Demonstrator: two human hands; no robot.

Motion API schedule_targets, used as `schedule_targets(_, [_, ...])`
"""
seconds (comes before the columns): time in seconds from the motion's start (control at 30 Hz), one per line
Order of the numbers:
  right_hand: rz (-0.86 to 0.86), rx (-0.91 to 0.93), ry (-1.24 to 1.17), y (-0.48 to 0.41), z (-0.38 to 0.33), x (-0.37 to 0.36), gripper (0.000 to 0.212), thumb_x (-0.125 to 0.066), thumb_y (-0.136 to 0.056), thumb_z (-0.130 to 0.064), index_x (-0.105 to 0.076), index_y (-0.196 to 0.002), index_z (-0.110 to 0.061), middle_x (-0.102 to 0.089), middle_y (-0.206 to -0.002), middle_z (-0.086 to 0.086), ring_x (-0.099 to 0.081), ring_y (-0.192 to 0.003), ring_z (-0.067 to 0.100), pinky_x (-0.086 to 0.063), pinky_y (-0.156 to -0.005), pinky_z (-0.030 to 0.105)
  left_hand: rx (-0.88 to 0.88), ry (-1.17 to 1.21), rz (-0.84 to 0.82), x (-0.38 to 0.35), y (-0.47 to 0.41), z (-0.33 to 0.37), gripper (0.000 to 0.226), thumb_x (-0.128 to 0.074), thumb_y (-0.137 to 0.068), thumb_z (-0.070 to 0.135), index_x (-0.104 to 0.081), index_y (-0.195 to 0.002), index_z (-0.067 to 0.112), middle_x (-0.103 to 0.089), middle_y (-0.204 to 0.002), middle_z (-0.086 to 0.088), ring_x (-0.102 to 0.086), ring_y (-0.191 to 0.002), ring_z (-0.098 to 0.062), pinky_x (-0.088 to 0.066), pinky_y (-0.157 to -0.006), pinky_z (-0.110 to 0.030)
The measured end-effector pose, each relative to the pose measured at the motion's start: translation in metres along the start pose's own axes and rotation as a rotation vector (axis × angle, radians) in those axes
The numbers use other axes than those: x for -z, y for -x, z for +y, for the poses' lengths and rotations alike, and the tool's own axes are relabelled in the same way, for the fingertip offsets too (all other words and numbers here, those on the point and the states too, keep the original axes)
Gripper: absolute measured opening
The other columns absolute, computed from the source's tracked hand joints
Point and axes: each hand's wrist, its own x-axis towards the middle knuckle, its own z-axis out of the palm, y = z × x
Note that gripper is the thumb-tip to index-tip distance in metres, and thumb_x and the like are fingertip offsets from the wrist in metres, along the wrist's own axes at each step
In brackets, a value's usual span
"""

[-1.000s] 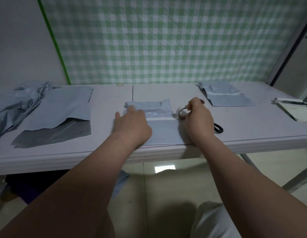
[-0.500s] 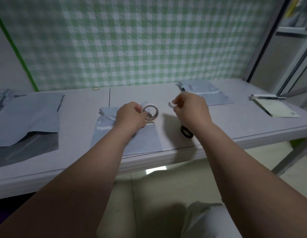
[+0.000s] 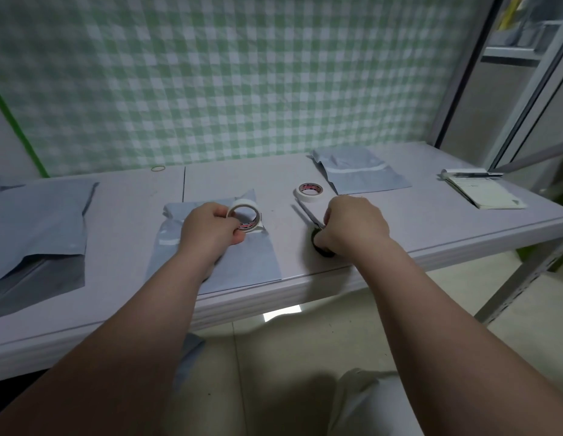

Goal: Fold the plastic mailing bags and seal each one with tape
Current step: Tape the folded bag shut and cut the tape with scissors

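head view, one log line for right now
left hand holds tape roll over folded bag | right hand grips scissors | spare tape roll lies flat on table

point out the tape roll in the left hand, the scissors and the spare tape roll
held tape roll (image 3: 244, 202), head view, upper white rim
scissors (image 3: 307, 214), head view, metal blade
spare tape roll (image 3: 308, 197), head view, white side wall

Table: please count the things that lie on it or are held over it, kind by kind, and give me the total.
Mailing bags: 3 (grey plastic at the left edge is too cut off to count)
Tape rolls: 2, one gripped by the left hand
Scissors: 1, gripped by the right hand
Rubber band: 1
Notepad: 1
Total: 8
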Motion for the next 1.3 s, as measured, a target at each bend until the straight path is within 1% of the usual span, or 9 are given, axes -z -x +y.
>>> schedule_targets(0.07, [-0.03, -0.008, -0.444, 0.001, 0.003, -0.006, 0.018, -0.07, -0.073, -0.015, -0.06, -0.087, -0.015, -0.059, -0.081, 0.0, -0.057, -0.074, 0.021, -0.05, -0.064, 0.029, 0.009, 0.016, -0.002, 0.001, 0.001, 0.0, 0.018, -0.057, -0.084, -0.002, -0.058, -0.071, 0.011, -0.066, -0.076, -0.011, -0.069, -0.071, -0.022, -0.055, -0.085, -0.037])
schedule_targets(0.13, [-0.138, -0.049, -0.93, 0.007, 0.004, -0.013, 0.024, -0.078, -0.072, -0.015, -0.054, -0.075, -0.015, -0.058, -0.065, 0.001, -0.056, -0.057, 0.017, -0.046, -0.049, 0.025, 0.013, 0.037, -0.003, 0.001, 0.001, -0.001, 0.017, -0.056, -0.086, -0.001, -0.058, -0.073, 0.01, -0.066, -0.076, -0.01, -0.068, -0.067, -0.018, -0.055, -0.082, -0.034])
schedule_targets(0.23, [-0.335, -0.105, -1.225, 0.022, -0.001, -0.026, 0.032, -0.077, -0.075, -0.031, -0.049, -0.07, -0.016, -0.054, -0.057, 0.004, -0.043, -0.045, 0.012, -0.029, -0.037, 0.018, 0.008, 0.044, -0.002, 0.0, 0.0, -0.002, 0.015, -0.056, -0.087, 0.001, -0.058, -0.075, 0.01, -0.067, -0.077, -0.011, -0.068, -0.066, -0.016, -0.056, -0.082, -0.034])
schedule_targets(0.37, [-0.583, -0.265, -1.557, 0.039, -0.01, -0.027, 0.03, -0.068, -0.081, -0.038, -0.051, -0.069, -0.016, -0.048, -0.062, 0.003, -0.046, -0.043, 0.011, -0.022, -0.031, 0.014, 0.001, 0.043, -0.003, 0.0, -0.002, -0.005, 0.016, -0.056, -0.088, 0.003, -0.058, -0.074, 0.01, -0.065, -0.072, -0.007, -0.067, -0.064, -0.015, -0.056, -0.087, -0.038])
schedule_targets(0.47, [-0.646, -0.362, -1.643, 0.046, -0.01, -0.025, 0.031, -0.067, -0.081, -0.039, -0.052, -0.068, -0.015, -0.048, -0.065, 0.0, -0.047, -0.041, 0.011, -0.024, -0.027, 0.013, -0.01, 0.033, -0.001, 0.0, -0.001, -0.005, 0.016, -0.057, -0.088, 0.005, -0.059, -0.075, 0.011, -0.065, -0.072, -0.005, -0.067, -0.064, -0.014, -0.056, -0.087, -0.039])
schedule_targets(0.63, [-0.713, -0.397, -1.632, 0.05, -0.012, -0.025, 0.032, -0.064, -0.081, -0.041, -0.049, -0.07, -0.015, -0.047, -0.063, 0.001, -0.046, -0.036, 0.009, -0.022, -0.027, 0.01, -0.032, 0.014, 0.004, -0.001, 0.0, -0.004, 0.018, -0.055, -0.089, 0.006, -0.06, -0.073, 0.013, -0.065, -0.073, -0.005, -0.067, -0.065, -0.014, -0.056, -0.087, -0.038])
schedule_targets(0.8, [-0.707, -0.364, -1.612, 0.05, -0.019, -0.029, 0.032, -0.064, -0.083, -0.038, -0.049, -0.067, -0.015, -0.047, -0.065, 0.001, -0.046, -0.037, 0.01, -0.024, -0.026, 0.012, -0.041, 0.001, 0.003, 0.0, 0.003, -0.002, 0.018, -0.055, -0.091, 0.008, -0.06, -0.075, 0.014, -0.065, -0.074, -0.004, -0.067, -0.065, -0.013, -0.057, -0.085, -0.036])
schedule_targets(1.1, [-0.631, -0.295, -1.552, 0.042, -0.024, -0.03, 0.026, -0.067, -0.084, -0.034, -0.054, -0.071, -0.015, -0.047, -0.063, -0.001, -0.049, -0.041, 0.01, -0.028, -0.028, 0.013, -0.036, 0.009, -0.009, 0.001, 0.004, -0.001, 0.019, -0.055, -0.094, 0.012, -0.061, -0.076, 0.017, -0.065, -0.075, -0.004, -0.068, -0.066, -0.015, -0.055, -0.088, -0.042])
schedule_targets(1.3, [-0.655, -0.27, -1.509, 0.036, -0.025, -0.031, 0.024, -0.066, -0.084, -0.034, -0.054, -0.076, -0.016, -0.048, -0.068, 0.0, -0.05, -0.04, 0.009, -0.028, -0.029, 0.011, -0.037, 0.0, -0.001, 0.001, 0.005, -0.002, 0.019, -0.055, -0.094, 0.015, -0.062, -0.076, 0.019, -0.066, -0.075, -0.003, -0.068, -0.066, -0.014, -0.055, -0.088, -0.044])
